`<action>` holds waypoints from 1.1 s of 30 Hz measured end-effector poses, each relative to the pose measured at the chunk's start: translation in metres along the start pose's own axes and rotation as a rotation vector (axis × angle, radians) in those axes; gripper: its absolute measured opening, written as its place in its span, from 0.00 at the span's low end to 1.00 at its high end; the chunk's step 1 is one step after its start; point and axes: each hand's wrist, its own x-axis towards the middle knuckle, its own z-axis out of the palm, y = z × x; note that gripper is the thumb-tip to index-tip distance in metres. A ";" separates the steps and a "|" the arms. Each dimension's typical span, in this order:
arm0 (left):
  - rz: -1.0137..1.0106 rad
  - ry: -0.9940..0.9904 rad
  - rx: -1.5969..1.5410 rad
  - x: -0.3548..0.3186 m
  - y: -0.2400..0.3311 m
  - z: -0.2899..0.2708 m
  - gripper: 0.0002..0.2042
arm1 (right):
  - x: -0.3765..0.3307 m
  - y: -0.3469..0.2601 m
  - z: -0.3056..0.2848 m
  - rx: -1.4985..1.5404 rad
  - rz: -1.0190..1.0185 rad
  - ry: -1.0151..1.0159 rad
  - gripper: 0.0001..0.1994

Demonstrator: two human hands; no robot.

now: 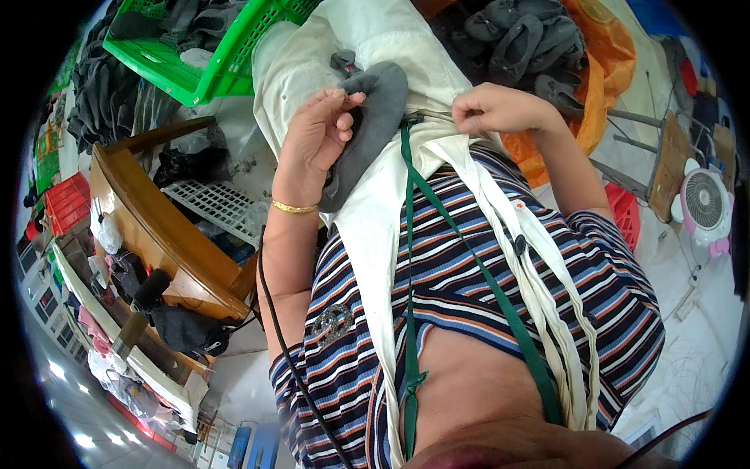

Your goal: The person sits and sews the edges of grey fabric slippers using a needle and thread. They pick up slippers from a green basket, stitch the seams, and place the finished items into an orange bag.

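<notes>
Head view: one long, round-ended grey fabric piece (383, 102), laid on a white cloth-covered lap (375, 31), presumably for support. Left fingers (344, 123): curled over its edge; grip, I cannot tell. Right fingers (466, 113): pinched together, contents unclear.

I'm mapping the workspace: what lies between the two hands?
The head view shows part of the grey piece, white cloth and a dark item too small to identify between the left hand and right hand.
</notes>
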 end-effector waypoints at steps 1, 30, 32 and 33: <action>-0.014 -0.026 -0.019 -0.001 0.000 -0.003 0.03 | -0.001 0.006 -0.002 -0.065 -0.027 0.073 0.07; 0.245 0.089 0.703 0.000 -0.011 -0.002 0.05 | 0.113 -0.042 0.040 0.024 -0.525 0.665 0.03; 0.233 0.075 0.622 -0.003 -0.011 0.000 0.04 | 0.101 -0.047 0.027 0.623 -0.304 0.484 0.03; 0.230 0.074 0.583 -0.006 -0.011 0.001 0.04 | 0.097 -0.043 0.020 0.767 -0.301 0.563 0.03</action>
